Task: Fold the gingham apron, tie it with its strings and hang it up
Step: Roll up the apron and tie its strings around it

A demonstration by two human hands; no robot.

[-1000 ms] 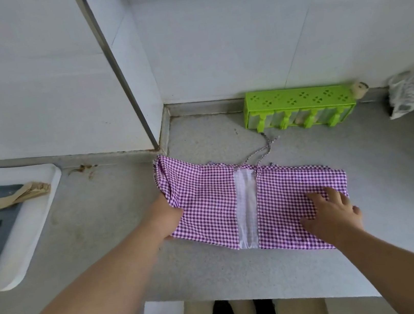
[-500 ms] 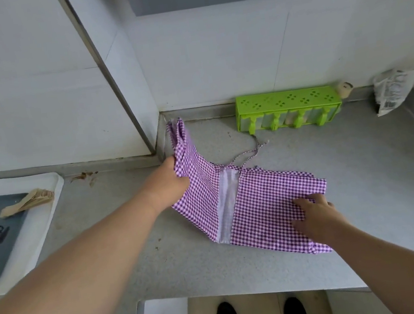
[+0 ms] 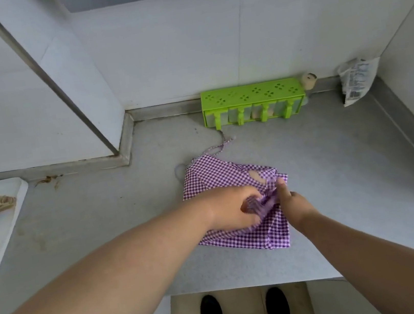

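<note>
Since the earlier frame I see the gingham apron folded over from its left half into a smaller bundle, lying on the grey desk at centre. My left hand has crossed over it, its grip clamped on bunched cloth. My right hand pinches the same bunch. Its strings trail toward 12 o'clock, near the green rack. At 2 o'clock a printed packet leans, its writing too blurred to read.
</note>
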